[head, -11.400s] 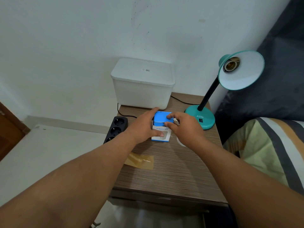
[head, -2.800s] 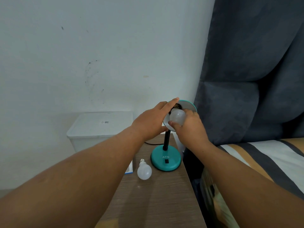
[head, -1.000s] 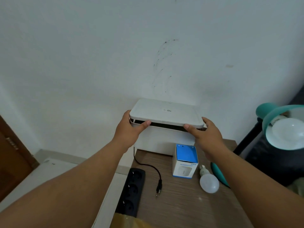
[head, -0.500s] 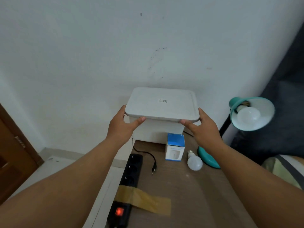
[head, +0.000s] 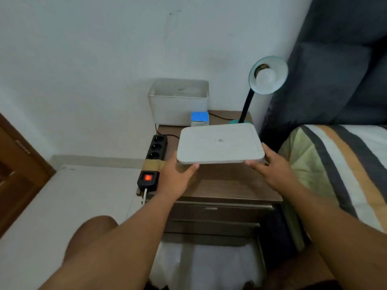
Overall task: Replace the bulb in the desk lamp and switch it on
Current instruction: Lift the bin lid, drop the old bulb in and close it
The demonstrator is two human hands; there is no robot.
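Gripping white lid (head: 219,146) between left hand (head: 174,178) and right hand (head: 272,170), fingers clasping its near edge above table (head: 230,187).

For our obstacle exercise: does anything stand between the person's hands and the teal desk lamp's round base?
Yes. The flat white plastic lid, held at its near corners by the left hand and right hand, sits in front of the teal lamp base, hiding most of it.
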